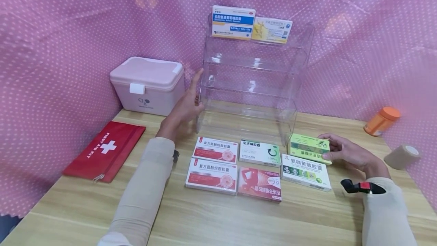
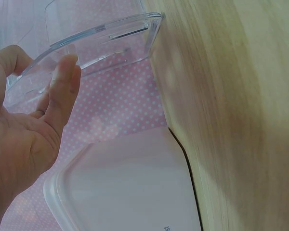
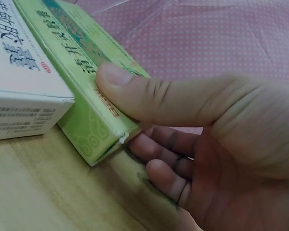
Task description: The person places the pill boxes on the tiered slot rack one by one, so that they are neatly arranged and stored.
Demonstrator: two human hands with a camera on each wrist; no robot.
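Note:
My left hand [image 1: 187,105] is at the left side of a clear tiered display stand [image 1: 250,119], fingers extended. In the left wrist view, its fingertips touch the stand's clear side panel [image 2: 103,36]. My right hand [image 1: 351,154] pinches the right end of a green medicine box [image 1: 308,148]. The right wrist view shows the thumb [image 3: 135,94] on the box's printed face and the other fingers curled by its end. Against the green box lies a white-and-green medicine box [image 1: 305,172]. Two boxes, one white-and-blue [image 1: 233,22] and one white-and-yellow [image 1: 272,29], stand on the top tier.
Left of the right hand's boxes lie two red-and-white boxes [image 1: 216,149], a white-and-green box [image 1: 258,152] and a red box [image 1: 260,184]. A pink lidded case [image 1: 146,86] and a red first aid pouch [image 1: 106,151] are at left. An orange bottle [image 1: 381,120] and a pale cylinder [image 1: 401,157] are at right.

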